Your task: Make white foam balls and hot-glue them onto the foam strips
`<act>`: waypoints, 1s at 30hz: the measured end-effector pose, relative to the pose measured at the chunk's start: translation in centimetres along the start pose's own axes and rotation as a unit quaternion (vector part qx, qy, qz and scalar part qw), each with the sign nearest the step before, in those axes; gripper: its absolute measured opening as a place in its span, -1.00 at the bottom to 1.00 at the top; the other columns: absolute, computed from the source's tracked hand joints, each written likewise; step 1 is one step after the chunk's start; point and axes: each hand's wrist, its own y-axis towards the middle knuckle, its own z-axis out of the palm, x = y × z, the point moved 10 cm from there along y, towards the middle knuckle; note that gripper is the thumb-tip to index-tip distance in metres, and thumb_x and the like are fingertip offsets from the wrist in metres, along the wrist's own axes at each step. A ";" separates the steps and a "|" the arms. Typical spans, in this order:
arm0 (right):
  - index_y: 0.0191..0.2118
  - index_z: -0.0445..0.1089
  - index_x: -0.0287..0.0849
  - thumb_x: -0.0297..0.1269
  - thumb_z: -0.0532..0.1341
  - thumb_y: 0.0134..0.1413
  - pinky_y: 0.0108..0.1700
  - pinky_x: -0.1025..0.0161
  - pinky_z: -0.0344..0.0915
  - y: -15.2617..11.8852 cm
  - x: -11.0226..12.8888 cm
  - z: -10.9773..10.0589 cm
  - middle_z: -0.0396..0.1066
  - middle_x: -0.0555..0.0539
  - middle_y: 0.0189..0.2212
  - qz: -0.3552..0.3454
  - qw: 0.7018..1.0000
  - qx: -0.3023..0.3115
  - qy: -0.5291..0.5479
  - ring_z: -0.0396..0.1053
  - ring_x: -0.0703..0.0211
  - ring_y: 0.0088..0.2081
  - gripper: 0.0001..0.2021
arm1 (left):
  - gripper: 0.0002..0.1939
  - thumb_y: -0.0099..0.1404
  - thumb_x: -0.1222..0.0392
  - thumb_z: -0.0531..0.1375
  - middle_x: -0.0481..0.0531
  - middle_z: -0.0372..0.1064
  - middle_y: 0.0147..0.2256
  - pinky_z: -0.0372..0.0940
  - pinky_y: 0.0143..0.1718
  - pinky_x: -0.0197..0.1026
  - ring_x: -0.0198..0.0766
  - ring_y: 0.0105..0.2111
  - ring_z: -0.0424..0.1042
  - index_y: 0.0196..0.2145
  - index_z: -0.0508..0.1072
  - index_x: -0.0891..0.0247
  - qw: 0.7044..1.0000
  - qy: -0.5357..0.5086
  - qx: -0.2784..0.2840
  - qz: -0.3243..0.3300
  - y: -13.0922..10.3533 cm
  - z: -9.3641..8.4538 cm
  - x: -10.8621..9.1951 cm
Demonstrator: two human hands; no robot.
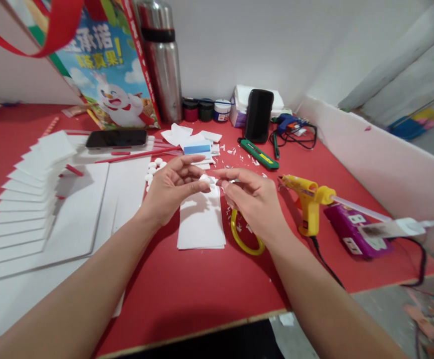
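Observation:
Over the middle of the table my left hand (174, 187) pinches a small white lump (206, 179) between thumb and fingers. Just to its right my right hand (250, 197) is closed, thumb against fingers, close to the lump. A bit of white shows by its fingertips, but what it grips is not clear. Below both hands lie white rectangular sheets (202, 229), stacked and partly shaded. Small round white pieces (153, 172) are clustered beside my left wrist. A yellow ring (247, 244) lies partly under my right hand.
A stepped white board structure (26, 209) fills the left side. To the right are a yellow glue gun (308, 199), a purple box (359, 232) and a green cutter (258, 153). Behind stand a steel flask (166, 75), a picture bag (108, 75) and an upright phone (259, 115).

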 end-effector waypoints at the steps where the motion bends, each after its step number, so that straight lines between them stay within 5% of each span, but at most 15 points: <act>1: -0.11 0.58 -0.16 -0.37 0.24 0.16 -0.58 0.35 0.14 -0.1 0.0 0.3 0.45 0.03 -0.46 0.006 1.000 0.013 0.012 0.18 0.37 -0.59 -0.78 | -0.44 0.12 0.25 0.46 -0.01 0.52 -0.25 0.48 -0.13 -0.16 -0.27 -0.28 0.56 0.08 0.48 0.25 1.000 -0.007 0.001 -0.003 0.0 0.0 0.1; 7: -0.04 0.53 -0.16 -0.29 0.32 0.11 -0.70 0.39 0.17 -0.4 -0.2 1.4 0.46 -0.04 -0.28 0.024 0.999 0.043 0.018 0.28 0.35 -0.56 -0.73 | -0.51 0.10 0.28 0.47 0.00 0.54 -0.25 0.51 -0.14 -0.19 -0.27 -0.24 0.56 0.00 0.55 0.25 1.000 -0.017 0.000 -0.001 0.0 0.2 0.1; 17: -0.16 0.54 -0.14 -0.42 0.29 0.16 -0.37 0.29 0.35 -0.9 2.8 1.5 0.45 -0.03 -0.31 -0.163 0.978 0.009 -0.126 0.36 0.28 -0.39 -0.86 | -0.51 0.08 0.28 0.47 -0.04 0.49 -0.34 0.52 -0.20 -0.19 -0.28 -0.33 0.54 0.00 0.56 0.24 1.000 0.001 0.002 -0.005 -0.2 0.5 -0.3; 30: -0.19 0.54 -0.14 -0.31 0.31 0.24 -0.27 0.23 0.40 -1.6 4.0 1.5 0.53 -0.09 -0.28 -0.251 0.946 -0.012 -0.205 0.41 0.22 -0.35 -0.92 | -0.52 0.09 0.28 0.47 -0.03 0.46 -0.33 0.50 -0.24 -0.24 -0.31 -0.33 0.51 0.00 0.58 0.24 0.999 -0.004 0.026 -0.023 -0.3 0.9 -0.1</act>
